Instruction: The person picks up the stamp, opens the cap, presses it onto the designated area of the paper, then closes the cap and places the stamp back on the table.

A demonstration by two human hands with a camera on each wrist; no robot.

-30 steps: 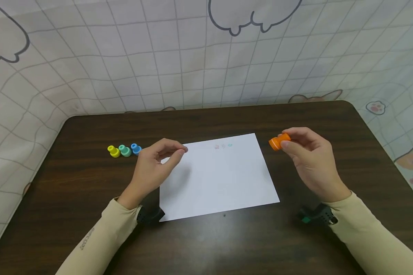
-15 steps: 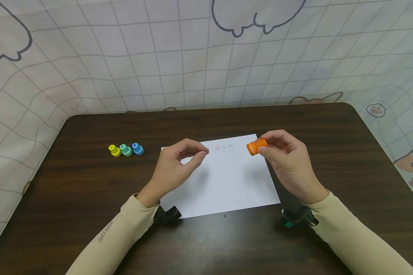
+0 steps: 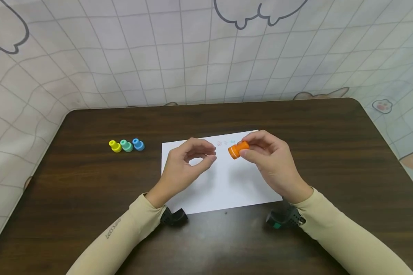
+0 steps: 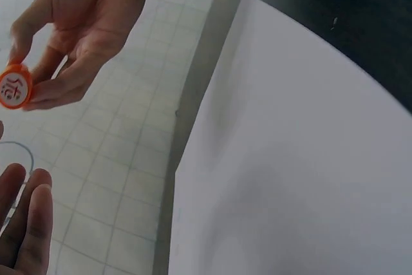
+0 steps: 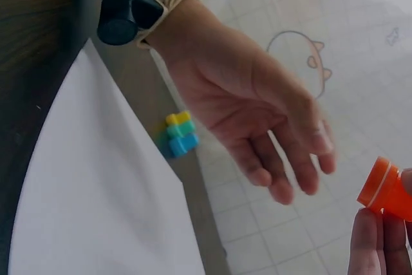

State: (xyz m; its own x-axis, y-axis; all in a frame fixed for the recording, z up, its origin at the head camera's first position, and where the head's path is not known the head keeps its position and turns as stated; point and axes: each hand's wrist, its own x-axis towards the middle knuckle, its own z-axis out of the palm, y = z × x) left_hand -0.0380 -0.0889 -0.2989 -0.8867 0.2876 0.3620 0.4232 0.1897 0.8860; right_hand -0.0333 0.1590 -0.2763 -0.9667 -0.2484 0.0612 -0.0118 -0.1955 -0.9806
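Note:
My right hand [image 3: 273,164] pinches an orange stamp [image 3: 238,149] between thumb and fingers, above the white paper [image 3: 223,191]. In the left wrist view, the round end of the stamp [image 4: 13,88] shows a white disc with red marks, turned toward my left hand. My left hand [image 3: 187,168] hovers over the paper's left part, thumb and fingers apart, with nothing between them. A short gap separates its fingertips from the stamp. Small coloured prints [image 3: 226,143] mark the paper near its far edge, partly close behind the right hand.
Yellow [image 3: 115,146], teal [image 3: 126,145] and blue [image 3: 138,144] stamps stand in a row on the dark wooden table [image 3: 99,183], left of the paper. A cloth with grid lines [image 3: 192,57] hangs behind the table. Each wrist wears a black strap device.
The right hand has brought the orange stamp leftward from beside the paper to above it. My left hand has moved right, so the two hands are now closer together.

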